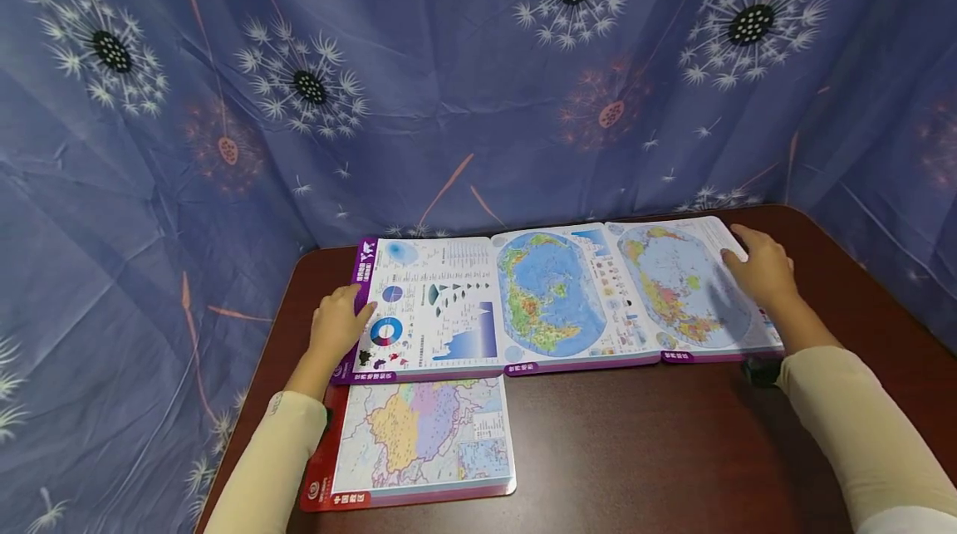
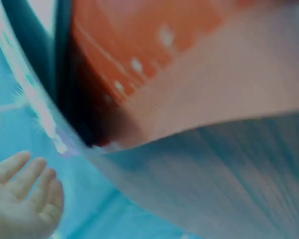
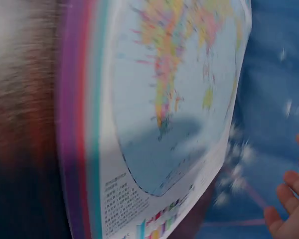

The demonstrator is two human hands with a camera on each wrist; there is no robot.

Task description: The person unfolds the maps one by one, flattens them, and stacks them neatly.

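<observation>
A fold-out world map (image 1: 553,293) lies spread in three panels across the back of the table, the left one with charts and a purple border. My left hand (image 1: 336,322) is at that purple border, fingers relaxed and thumb toward the page. My right hand (image 1: 764,272) is at the map's right end, fingers loosely spread; in the right wrist view its fingers (image 3: 289,199) are bent slightly, and a hand-shaped shadow falls on the panel. A second folded map (image 1: 419,434) with a red border lies in front of the left panel, partly covered by it.
The dark brown table (image 1: 635,443) is glossy, with rounded back corners. A blue dandelion-print curtain (image 1: 449,85) hangs close behind and beside it. Near the right wrist is a small dark object (image 1: 761,371).
</observation>
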